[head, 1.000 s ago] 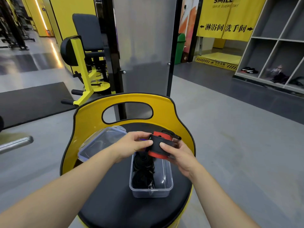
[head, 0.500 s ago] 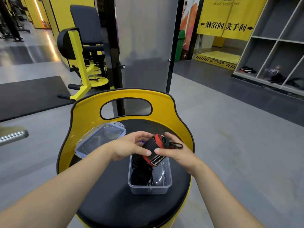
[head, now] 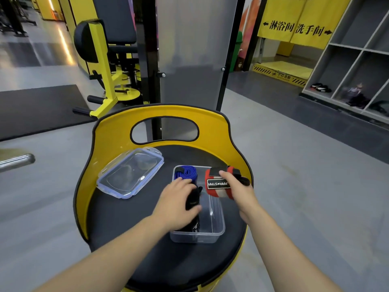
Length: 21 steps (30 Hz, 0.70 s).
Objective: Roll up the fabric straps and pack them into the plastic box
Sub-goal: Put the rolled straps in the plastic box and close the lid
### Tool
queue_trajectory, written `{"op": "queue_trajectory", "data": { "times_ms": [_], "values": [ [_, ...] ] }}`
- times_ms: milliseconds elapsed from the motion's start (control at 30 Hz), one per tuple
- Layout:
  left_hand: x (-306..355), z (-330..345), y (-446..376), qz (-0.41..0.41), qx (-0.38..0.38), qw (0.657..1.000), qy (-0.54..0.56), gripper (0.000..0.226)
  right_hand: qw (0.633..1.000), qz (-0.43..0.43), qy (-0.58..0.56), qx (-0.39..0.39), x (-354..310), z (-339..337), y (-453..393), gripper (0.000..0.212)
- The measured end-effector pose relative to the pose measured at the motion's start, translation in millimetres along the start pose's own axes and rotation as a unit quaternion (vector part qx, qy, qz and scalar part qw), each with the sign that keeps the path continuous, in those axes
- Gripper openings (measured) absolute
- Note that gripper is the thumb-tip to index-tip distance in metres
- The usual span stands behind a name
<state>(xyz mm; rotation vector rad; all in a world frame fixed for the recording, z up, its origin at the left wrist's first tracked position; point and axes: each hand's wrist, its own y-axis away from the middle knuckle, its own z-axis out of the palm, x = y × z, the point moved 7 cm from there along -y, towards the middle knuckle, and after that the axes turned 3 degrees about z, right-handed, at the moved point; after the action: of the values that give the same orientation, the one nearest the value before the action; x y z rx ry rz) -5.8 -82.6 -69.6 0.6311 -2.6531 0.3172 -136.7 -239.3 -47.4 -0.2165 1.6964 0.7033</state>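
**Rolled strap held over the open box**

The clear plastic box (head: 212, 226) stands open on the black seat pad (head: 130, 226) of a yellow chair (head: 117, 131), towards the pad's right side. Its lid (head: 130, 172) lies flat on the pad to the left of the box and a little farther away, apart from it.

The right hand (head: 237, 190) grips a rolled strap (head: 217, 183), red with a pale band and a black label; the fingers curl over its top and round its right side, and a black tail (head: 242, 179) sticks out to the right past the fingers. The roll is held above the box's far right corner, clear of the box floor; whether it touches the rim cannot be told.

The left hand (head: 179, 204) reaches into the box's left half. Its fingers lie over a black strap (head: 192, 199) that runs along the box's left wall, and the thumb presses against the strap's right side, so the hand has the strap in a loose grasp.

A blue rolled strap (head: 186, 172) sits in the far left corner of the box, just beyond the left fingertips. The right half of the box floor shows bare plastic.

Beyond the chair stand a grey panel (head: 191, 53) in a black frame, a yellow gym machine (head: 103, 66) at left, and open shelves (head: 353, 68) at right on a grey floor (head: 305, 186).
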Motion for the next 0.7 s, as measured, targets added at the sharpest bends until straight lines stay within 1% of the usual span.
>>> {"op": "queue_trajectory", "data": {
  "times_ms": [33, 67, 133, 200, 300, 367, 500, 567, 700],
  "values": [
    [6, 9, 0, 0.011, -0.020, 1.000, -0.018, 0.071, 1.000, -0.005, 0.010, 0.001, 2, 6, 2, 0.050],
    [10, 15, 0, 0.012, -0.028, 0.999, -0.028, 0.070, 1.000, -0.010, 0.026, -0.002, 7, 12, 2, 0.050],
    [13, 17, -1, 0.004, -0.015, 1.000, -0.020, 0.063, 0.998, -0.016, 0.054, -0.007, 14, 20, 4, 0.045],
    [8, 18, 0, -0.013, -0.009, 1.000, -0.009, 0.056, 0.996, -0.020, 0.089, 0.004, 19, 19, 2, 0.044],
    [1, 19, 1, -0.032, -0.003, 0.999, 0.028, 0.049, 0.985, -0.039, 0.170, 0.005, 17, 19, 1, 0.056],
    [0, 21, 0, -0.036, -0.001, 0.998, 0.044, 0.047, 0.977, -0.055, 0.205, 0.006, 14, 18, 1, 0.057],
    [-3, 24, 1, -0.032, -0.007, 0.998, 0.055, 0.047, 0.974, -0.028, 0.223, -0.031, 10, 12, 11, 0.054],
    [-5, 24, 2, -0.029, -0.021, 0.998, 0.051, 0.047, 0.961, -0.030, 0.271, -0.044, 11, 13, 20, 0.053],
    [-4, 25, 2, -0.027, -0.037, 0.998, 0.042, 0.050, 0.915, -0.067, 0.398, -0.007, 12, 16, 36, 0.051]
  ]
}}
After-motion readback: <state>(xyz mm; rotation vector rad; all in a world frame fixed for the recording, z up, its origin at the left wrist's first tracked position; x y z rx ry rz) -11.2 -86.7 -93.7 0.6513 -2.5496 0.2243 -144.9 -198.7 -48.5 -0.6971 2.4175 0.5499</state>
